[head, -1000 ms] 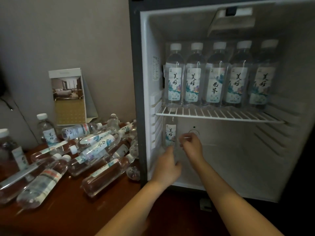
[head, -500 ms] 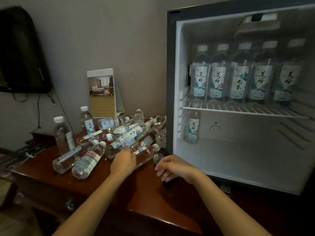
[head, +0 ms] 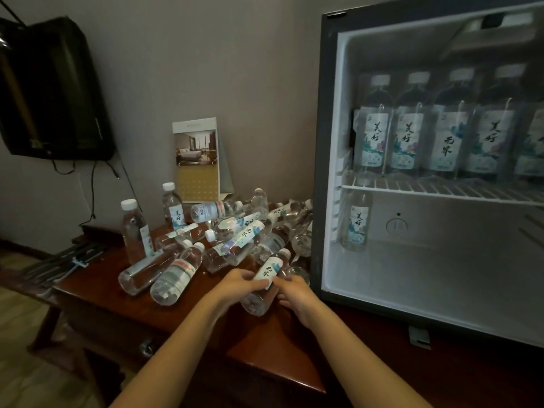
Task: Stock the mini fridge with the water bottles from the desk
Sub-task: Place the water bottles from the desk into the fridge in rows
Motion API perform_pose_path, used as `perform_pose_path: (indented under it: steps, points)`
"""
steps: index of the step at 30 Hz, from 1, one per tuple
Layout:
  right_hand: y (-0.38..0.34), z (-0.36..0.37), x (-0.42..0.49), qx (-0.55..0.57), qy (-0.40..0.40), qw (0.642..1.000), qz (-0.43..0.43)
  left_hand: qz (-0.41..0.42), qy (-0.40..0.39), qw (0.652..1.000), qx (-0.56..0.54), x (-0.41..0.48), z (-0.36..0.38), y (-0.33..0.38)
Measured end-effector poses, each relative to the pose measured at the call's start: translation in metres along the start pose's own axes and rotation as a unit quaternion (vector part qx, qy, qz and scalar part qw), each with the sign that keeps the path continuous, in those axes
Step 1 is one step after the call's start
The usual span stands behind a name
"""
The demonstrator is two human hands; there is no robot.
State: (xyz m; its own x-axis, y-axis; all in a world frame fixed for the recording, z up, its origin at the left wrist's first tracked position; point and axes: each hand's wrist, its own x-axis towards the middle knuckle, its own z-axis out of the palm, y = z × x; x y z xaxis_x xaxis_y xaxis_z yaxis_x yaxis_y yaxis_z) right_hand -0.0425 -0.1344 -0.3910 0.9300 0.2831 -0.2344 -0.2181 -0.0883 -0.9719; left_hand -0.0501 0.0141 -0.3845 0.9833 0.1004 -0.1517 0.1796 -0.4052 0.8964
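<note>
A clear water bottle with a white cap and pale label lies tilted just left of the open mini fridge. My left hand grips its left side and my right hand holds its right side. Several more bottles lie in a heap on the dark wooden desk, and two stand upright at the back. Inside the fridge, several bottles stand in a row on the wire shelf. One bottle stands below at the left.
A standing hotel card leans against the wall behind the heap. A black wall-mounted screen with hanging cables is at the upper left. The desk's front edge runs close to my forearms.
Both hands left the fridge's lower compartment, swung left to the desk, and now hold one bottle from the heap. The view panned left with them.
</note>
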Motion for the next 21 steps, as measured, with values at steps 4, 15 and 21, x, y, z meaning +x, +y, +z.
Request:
perform_pose_path:
  steps: [4, 15, 21]
  points:
    - [0.004, -0.001, 0.002, 0.017, 0.011, 1.0, 0.005, -0.015, -0.06, 0.998, -0.034, -0.008, -0.003, -0.007]
    - [0.008, 0.006, -0.009, 0.184, -0.005, 0.983, -0.014, 0.05, -0.061, 0.994, -0.075, -0.041, 0.0, -0.016]
    - [0.006, 0.006, -0.024, 0.166, -0.034, 0.982, -0.088, 0.09, -0.065, 0.982, -0.151, -0.052, 0.001, -0.022]
